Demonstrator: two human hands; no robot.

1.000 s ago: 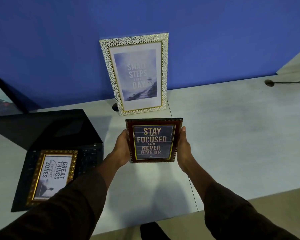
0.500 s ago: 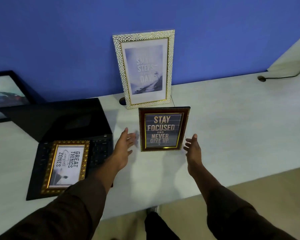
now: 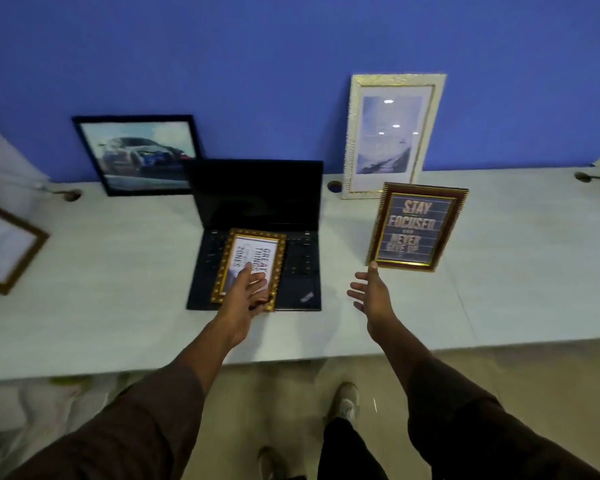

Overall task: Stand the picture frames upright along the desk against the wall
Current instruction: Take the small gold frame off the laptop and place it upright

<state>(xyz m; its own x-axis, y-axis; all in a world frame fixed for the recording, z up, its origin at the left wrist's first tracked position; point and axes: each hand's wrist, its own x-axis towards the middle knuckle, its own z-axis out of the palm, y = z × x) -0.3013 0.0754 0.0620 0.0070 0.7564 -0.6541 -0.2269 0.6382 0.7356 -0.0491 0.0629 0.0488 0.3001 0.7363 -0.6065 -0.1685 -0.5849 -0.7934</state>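
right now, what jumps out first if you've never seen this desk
The blue wall dominates, with a white frame and a car picture leaning on it. In the middle an open laptop has a gold frame lying flat on its keys, the left hand on it. At right a red frame stands alone, the right hand open beside it.

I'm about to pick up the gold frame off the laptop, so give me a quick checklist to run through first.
1. Left hand on the gold frame: ok, fingers lie on its glass, grip not closed.
2. Right hand free to help: ok, open and empty.
3. Red frame standing by itself: ok, upright, hand off it.
4. Gold frame stood upright: not ok, flat on the laptop keyboard.
5. Laptop screen clear of the lift: cannot tell.
6. Wall spot free: ok, bare desk right of the white frame.
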